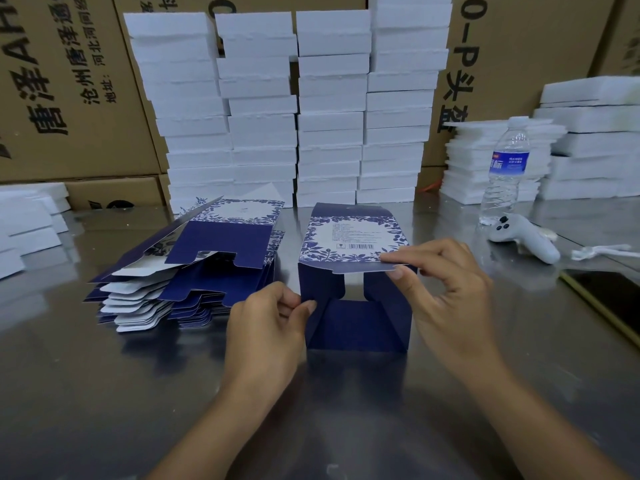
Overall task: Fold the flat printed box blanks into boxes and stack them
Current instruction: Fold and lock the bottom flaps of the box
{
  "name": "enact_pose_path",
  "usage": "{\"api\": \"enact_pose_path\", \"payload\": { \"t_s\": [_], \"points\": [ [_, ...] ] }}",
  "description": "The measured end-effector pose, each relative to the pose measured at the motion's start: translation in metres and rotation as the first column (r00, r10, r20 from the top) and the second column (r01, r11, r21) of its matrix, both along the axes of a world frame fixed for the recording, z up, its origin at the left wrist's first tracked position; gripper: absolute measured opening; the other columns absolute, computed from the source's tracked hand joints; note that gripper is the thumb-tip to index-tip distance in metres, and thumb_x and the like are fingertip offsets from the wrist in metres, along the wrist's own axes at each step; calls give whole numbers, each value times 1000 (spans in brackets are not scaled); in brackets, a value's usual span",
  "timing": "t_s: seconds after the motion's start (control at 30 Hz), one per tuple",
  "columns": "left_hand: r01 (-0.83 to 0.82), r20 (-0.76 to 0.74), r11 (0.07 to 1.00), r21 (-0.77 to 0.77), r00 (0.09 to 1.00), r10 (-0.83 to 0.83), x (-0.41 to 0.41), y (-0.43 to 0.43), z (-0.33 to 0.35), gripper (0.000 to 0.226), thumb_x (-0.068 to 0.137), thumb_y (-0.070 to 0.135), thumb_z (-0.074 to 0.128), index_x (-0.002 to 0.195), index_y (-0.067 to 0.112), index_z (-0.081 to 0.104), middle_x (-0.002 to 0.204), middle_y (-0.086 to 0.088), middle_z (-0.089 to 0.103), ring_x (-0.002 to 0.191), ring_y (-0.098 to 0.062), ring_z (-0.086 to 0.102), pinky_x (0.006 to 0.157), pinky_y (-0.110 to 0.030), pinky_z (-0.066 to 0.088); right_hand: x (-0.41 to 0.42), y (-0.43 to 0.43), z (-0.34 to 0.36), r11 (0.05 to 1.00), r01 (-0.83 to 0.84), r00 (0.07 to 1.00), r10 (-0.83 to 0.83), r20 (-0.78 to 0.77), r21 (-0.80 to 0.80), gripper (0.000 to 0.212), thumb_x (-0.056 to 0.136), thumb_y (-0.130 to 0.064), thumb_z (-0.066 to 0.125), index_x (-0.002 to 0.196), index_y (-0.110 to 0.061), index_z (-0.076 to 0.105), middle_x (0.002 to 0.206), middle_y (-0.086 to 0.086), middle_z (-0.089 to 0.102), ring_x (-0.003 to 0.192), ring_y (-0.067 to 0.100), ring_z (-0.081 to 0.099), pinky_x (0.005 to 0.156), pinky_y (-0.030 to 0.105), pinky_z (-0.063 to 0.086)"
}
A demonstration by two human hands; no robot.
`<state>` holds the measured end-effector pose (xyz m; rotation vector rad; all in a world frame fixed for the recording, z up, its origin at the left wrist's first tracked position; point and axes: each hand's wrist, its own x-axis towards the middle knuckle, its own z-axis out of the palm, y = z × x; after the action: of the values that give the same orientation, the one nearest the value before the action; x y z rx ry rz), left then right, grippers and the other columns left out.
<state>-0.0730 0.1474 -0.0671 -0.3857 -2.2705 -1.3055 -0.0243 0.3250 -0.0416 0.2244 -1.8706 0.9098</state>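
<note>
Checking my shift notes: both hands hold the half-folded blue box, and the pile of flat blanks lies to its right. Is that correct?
One detail is wrong. The head view shows the pile of flat blanks lying to the left of the half-folded blue box, not to its right. The rest stands: the left hand and the right hand both hold the box.
</note>
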Motion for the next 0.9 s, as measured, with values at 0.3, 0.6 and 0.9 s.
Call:
{"api": "enact_pose_path", "payload": {
  "t_s": [0.3,0.6,0.9],
  "points": [
    [32,88,993,-109,996,-23,1,-3,-2,27,78,21,77,61,22,55,51,13,58,60,5,57,53,-10,41,-3,1,-1,1000,-9,1000,9,-17,-8,17,82,-44,56,90,-34,67,86,-13,60,89,12,54,77,14,41],
    [48,110,990,-132,993,-33,0,-3,-1,30,78,20,77,57,19,56,52,28,56,57,6,55,52,-9,40,-3,1,-1,1000,-7,1000,7,-24,-9,12,81,-41,65,89,-33,68,85,-14,60,89,13,55,76,12,40],
    [61,216,969,-238,976,-9,-4,-4,-8,31,75,20,79,56,24,54,51,11,56,52,1,54,47,-12,36,-3,1,-1,1000,-11,1000,11,-26,-9,10,82,-44,57,88,-39,64,88,-17,60,90,10,53,76,19,43]
  ]
}}
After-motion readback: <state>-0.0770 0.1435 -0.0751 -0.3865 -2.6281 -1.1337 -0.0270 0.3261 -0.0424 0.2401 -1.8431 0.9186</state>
